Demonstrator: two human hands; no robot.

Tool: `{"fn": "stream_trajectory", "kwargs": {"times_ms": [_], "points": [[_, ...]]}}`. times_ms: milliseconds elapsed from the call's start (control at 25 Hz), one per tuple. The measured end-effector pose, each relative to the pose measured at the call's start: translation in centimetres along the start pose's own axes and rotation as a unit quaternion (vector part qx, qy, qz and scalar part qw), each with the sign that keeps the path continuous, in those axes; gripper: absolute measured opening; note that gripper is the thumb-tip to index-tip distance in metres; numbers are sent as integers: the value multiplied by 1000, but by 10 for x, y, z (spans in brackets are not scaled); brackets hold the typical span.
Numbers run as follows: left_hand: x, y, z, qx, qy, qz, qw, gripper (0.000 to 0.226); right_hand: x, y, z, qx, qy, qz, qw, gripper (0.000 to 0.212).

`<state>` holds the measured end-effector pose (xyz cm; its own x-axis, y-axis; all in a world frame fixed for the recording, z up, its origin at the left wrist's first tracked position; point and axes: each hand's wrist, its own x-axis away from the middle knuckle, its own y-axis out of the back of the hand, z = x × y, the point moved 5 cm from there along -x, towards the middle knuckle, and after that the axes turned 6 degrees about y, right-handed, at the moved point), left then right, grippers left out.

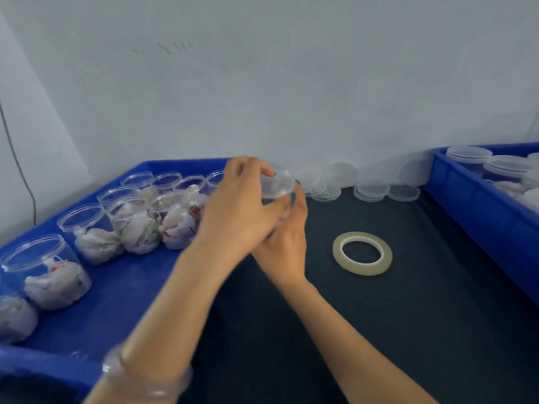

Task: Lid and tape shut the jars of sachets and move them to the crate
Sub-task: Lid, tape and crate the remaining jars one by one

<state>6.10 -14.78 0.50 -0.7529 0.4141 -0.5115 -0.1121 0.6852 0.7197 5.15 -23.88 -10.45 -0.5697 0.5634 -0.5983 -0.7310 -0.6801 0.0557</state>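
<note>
I hold one clear jar between both hands above the dark mat, mostly hidden by them. My left hand (242, 205) grips its clear lid (278, 182) from above. My right hand (287, 243) clasps the jar body from below. Several open clear jars of white sachets (137, 225) stand in the blue tray (122, 298) on the left. A roll of clear tape (362, 253) lies flat on the mat to the right of my hands. The blue crate (478, 199) at the far right holds lidded jars (469, 154).
Loose clear lids (372, 192) lie stacked along the wall behind the mat (408, 316). A white wall closes the back. A thin cable (17, 167) hangs at the far left. A clear bangle (145, 377) circles my left wrist.
</note>
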Motion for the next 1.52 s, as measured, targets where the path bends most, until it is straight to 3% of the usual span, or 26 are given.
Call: {"fn": "stream_trajectory", "kwargs": {"times_ms": [160,240,360,440,560,640,720,880,1040,1200,1360,1440,1520], "points": [[16,-83,15,99,116,41,988,84,13,31,-38,79,61,78,992,89],[15,-108,33,174,160,22,972,93,19,34,-51,69,73,141,985,91],[10,-131,52,259,168,-12,951,92,11,48,-66,25,3,242,970,90],[7,-142,54,297,147,-25,943,90,-12,72,-73,94,26,227,969,70],[7,-154,56,323,126,-65,936,87,-64,116,-101,245,25,119,962,47],[8,-158,57,338,112,-85,931,84,-97,139,-131,338,-35,99,935,45],[8,-159,59,342,99,-91,930,81,-122,154,-162,412,-92,150,894,47],[7,-159,60,340,93,-94,931,78,-143,163,-202,547,-78,301,777,50],[8,-158,59,344,86,-92,930,77,-151,169,-202,595,-69,313,737,48],[8,-155,58,344,85,-91,931,77,-145,169,-175,613,16,232,755,27],[10,-153,55,349,86,-82,929,75,-124,176,-152,526,-43,178,831,11],[12,-151,52,360,79,-69,927,75,-110,170,-141,499,-36,179,847,7],[16,-152,44,382,64,-38,921,76,-96,163,-127,434,-13,149,888,7]]}}
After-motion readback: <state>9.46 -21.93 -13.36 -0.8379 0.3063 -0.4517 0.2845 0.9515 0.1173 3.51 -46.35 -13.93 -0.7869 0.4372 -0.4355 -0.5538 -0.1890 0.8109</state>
